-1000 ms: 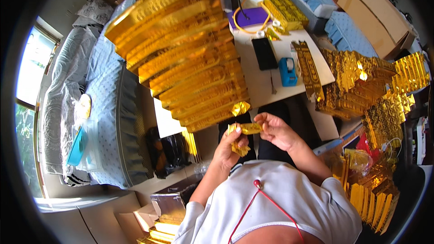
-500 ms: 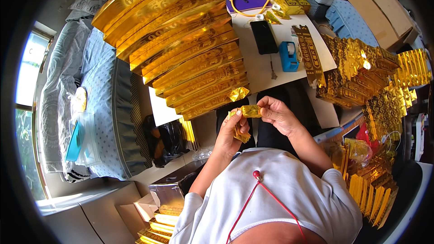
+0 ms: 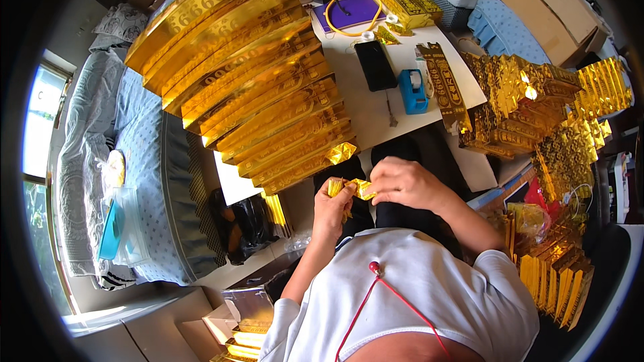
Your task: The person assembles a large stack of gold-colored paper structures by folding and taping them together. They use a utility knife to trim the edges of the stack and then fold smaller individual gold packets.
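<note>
Over my lap, both hands work on gold foil paper. My left hand (image 3: 327, 211) is closed around some of it, with a strip poking up above the fingers. A folded piece of gold foil paper (image 3: 363, 189) spans from the left fingertips to my right hand (image 3: 408, 184). The right fingers are bent down and pinch its far end; they hide part of it. Just beyond my left hand, a small folded gold foil piece (image 3: 341, 153) rests at the near end of a long row of gold foil bars (image 3: 268, 100) on the white table (image 3: 362, 117).
On the table lie a black phone (image 3: 376, 66), a blue tape dispenser (image 3: 413, 90), a gold printed strip (image 3: 444, 87), a purple book (image 3: 349, 13) and a gold packet (image 3: 407, 0). Stacked gold foil pieces (image 3: 523, 107) stand right. A blue-covered bed (image 3: 151, 161) is left.
The foil piece, held level between both hands before, now tilts and looks more bent. My right hand has turned over, its back upward, and both hands sit slightly lower in view.
</note>
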The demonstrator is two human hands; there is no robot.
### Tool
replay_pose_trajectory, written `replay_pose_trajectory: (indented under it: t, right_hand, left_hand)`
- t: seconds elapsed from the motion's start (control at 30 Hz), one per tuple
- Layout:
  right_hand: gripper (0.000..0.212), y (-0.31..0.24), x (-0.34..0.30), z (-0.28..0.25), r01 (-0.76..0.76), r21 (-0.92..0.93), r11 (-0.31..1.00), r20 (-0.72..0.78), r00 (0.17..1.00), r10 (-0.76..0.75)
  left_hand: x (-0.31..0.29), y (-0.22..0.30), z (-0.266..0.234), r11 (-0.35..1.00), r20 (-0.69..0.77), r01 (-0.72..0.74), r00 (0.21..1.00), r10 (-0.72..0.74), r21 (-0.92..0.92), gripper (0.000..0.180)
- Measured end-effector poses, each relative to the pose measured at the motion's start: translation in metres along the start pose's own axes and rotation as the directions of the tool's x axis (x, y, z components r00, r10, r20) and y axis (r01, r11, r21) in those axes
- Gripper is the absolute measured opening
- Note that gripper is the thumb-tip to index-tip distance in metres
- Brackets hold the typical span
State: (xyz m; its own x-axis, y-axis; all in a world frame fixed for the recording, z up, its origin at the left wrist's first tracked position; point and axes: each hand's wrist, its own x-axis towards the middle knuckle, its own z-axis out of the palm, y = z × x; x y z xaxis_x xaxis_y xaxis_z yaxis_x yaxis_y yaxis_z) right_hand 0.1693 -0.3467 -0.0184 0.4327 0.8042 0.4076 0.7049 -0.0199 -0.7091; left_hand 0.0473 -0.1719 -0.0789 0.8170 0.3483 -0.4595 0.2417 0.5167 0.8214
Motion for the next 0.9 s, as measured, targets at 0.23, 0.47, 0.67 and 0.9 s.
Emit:
replay_pose_trajectory:
  t: [0.23, 0.47, 0.67, 0.9]
  right_hand:
    - [0.041, 0.111, -0.006, -0.038, -0.569, 0.237, 0.787, -0.574, 0.572, 0.586]
    - [0.023, 0.148, -0.005, -0.084, -0.575, 0.784, 0.235, 0.016, 0.397, 0.918]
    - [0.029, 0.137, 0.005, -0.099, -0.516, 0.857, -0.012, 0.245, 0.387, 0.889]
    - [0.031, 0.143, -0.004, -0.096, -0.365, 0.92, -0.146, 0.324, 0.495, 0.806]
  left_hand:
    - [-0.004, 0.009, 0.003, 0.97, -0.045, -0.158, 0.985, 0.169, 0.184, 0.01]
    - [-0.01, 0.013, 0.002, 0.972, -0.082, -0.191, 0.976, 0.203, 0.135, 0.01]
    - [-0.012, 0.017, 0.0, 0.976, -0.066, -0.184, 0.979, 0.192, 0.115, 0.01]
    - [-0.009, 0.013, -0.003, 0.979, -0.049, -0.154, 0.986, 0.162, 0.133, 0.011]
